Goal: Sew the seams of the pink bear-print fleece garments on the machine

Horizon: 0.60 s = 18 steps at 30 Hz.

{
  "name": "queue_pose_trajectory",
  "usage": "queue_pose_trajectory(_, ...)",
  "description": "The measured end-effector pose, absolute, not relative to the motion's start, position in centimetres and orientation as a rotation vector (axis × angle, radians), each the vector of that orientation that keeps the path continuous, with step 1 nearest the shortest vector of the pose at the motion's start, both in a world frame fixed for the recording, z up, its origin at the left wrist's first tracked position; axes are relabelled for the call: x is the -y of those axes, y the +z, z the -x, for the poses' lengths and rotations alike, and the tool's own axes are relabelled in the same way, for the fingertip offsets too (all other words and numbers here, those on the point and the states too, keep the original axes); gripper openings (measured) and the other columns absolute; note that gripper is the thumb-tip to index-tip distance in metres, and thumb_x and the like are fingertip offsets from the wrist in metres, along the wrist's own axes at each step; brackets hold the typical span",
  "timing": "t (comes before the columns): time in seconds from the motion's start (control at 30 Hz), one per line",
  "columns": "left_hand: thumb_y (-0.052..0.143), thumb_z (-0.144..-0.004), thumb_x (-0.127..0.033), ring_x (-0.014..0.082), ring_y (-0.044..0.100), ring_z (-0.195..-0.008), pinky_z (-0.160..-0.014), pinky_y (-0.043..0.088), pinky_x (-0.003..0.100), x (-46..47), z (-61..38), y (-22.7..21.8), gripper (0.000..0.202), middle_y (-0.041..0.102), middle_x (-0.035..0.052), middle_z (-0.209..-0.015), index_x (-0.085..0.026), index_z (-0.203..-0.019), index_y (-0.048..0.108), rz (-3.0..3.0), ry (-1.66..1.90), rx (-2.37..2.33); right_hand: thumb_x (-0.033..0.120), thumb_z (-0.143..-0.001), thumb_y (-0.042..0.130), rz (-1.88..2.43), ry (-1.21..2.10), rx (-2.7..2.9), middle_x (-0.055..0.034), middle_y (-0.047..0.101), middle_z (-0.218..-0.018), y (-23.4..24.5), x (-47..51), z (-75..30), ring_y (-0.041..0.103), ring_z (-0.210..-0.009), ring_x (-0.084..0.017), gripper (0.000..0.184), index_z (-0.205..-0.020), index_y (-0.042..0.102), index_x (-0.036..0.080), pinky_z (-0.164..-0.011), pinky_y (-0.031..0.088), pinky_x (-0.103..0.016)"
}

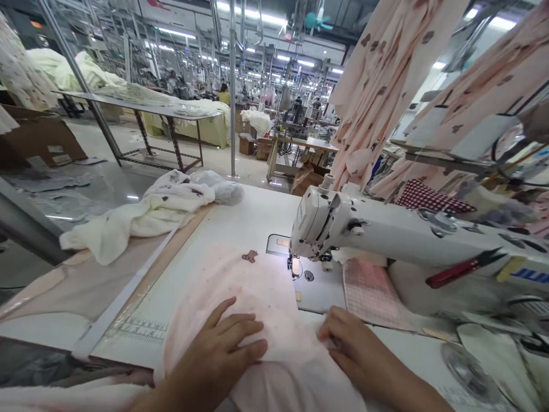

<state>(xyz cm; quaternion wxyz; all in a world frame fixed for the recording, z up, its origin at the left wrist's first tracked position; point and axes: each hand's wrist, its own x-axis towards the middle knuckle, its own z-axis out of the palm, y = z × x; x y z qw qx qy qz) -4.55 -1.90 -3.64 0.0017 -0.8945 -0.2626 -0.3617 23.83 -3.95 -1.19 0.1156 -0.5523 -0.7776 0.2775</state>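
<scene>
Pale pink fabric [266, 286] with a small brown bear motif [249, 256] lies across the white sewing table, its right edge running up to the needle area. My left hand [227, 343] rests on it with fingers spread, pressing the cloth down. At the cloth's right edge, my right hand [347, 343] has its fingers closed in a pinch on the fabric. Beyond both hands stands the white sewing machine [377, 229], its lit presser foot [293, 264] just beside the far edge of the cloth.
Cream fabric [141, 212] is heaped at the table's left. Red-handled snips [463, 269] lie on the machine arm, near a checked pincushion [433, 195]. Pink printed cloth [377, 86] hangs at right. A long table [141, 106] stands behind, and a person in yellow [223, 96] is far off.
</scene>
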Motion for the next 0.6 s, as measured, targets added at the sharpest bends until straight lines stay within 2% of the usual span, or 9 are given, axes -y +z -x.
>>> queue_pose_trajectory(0.07, 0.043, -0.093, -0.019, 0.0103, 0.062, -0.090, -0.108, 0.023, 0.035, 1.9, 4.6, -4.0, 0.022, 0.068, -0.0016, -0.091, -0.025, -0.088, 0.064, 2.810, -1.202, 0.871, 0.010, -0.075, 0.043, 1.571, 0.938, 2.249, 0.0003, 0.054, -0.078, -1.0, 4.1, -23.0, 0.051, -0.074, -0.013, 0.012, -0.071, 0.047, 0.021, -0.066, 0.039, -0.025)
queue_pose_trajectory(0.17, 0.045, -0.092, -0.018, 0.0118, 0.060, -0.096, -0.110, 0.019, 0.037, 1.8, 4.9, -5.0, 0.020, 0.067, -0.0007, -0.094, -0.026, -0.089, 0.064, 2.866, -1.318, 0.932, 0.020, -0.079, 0.045, 1.672, 1.074, 2.073, 0.0024, 0.051, -0.067, -0.2, 4.7, -24.3, 0.048, -0.064, -0.012, 0.012, -0.067, 0.044, 0.021, -0.059, 0.037, -0.023)
queue_pose_trajectory(0.23, 0.048, -0.090, -0.017, 0.0136, 0.057, -0.103, -0.111, 0.017, 0.040, 1.7, 5.3, -5.4, 0.018, 0.065, 0.0007, -0.102, -0.026, -0.093, 0.063, 2.992, -1.302, 0.922, 0.030, -0.078, 0.051, 1.737, 1.088, 1.965, 0.0018, 0.052, -0.069, 0.4, 5.3, -25.8, 0.050, -0.067, -0.014, 0.011, -0.072, 0.051, 0.021, -0.061, 0.038, -0.023)
queue_pose_trajectory(0.33, 0.051, -0.088, -0.016, 0.0157, 0.052, -0.114, -0.111, 0.017, 0.041, 1.4, 6.2, -5.4, 0.016, 0.062, 0.0018, -0.111, -0.026, -0.095, 0.061, 3.155, -1.251, 0.945, 0.041, -0.075, 0.061, 1.806, 1.111, 1.810, 0.0010, 0.054, -0.075, 1.0, 6.5, -27.7, 0.053, -0.074, -0.016, 0.021, -0.087, 0.059, 0.024, -0.066, 0.041, -0.024)
queue_pose_trajectory(0.43, 0.052, -0.086, -0.015, 0.0165, 0.048, -0.118, -0.112, 0.017, 0.042, 1.1, 6.8, -5.2, 0.017, 0.061, 0.0022, -0.115, -0.026, -0.095, 0.062, 3.222, -1.247, 1.007, 0.044, -0.073, 0.064, 1.831, 1.104, 1.724, 0.0021, 0.053, -0.073, 1.0, 7.4, -28.2, 0.051, -0.071, -0.014, 0.028, -0.094, 0.060, 0.026, -0.062, 0.041, -0.022)
queue_pose_trajectory(0.6, 0.050, -0.087, -0.014, 0.0167, 0.046, -0.121, -0.113, 0.012, 0.042, 1.5, 7.1, -5.2, 0.017, 0.059, 0.0022, -0.116, -0.025, -0.093, 0.061, 3.241, -1.322, 1.076, 0.049, -0.071, 0.065, 1.835, 1.052, 1.661, 0.0018, 0.054, -0.070, 1.9, 7.3, -27.5, 0.052, -0.066, -0.013, 0.033, -0.095, 0.064, 0.026, -0.059, 0.043, -0.021)
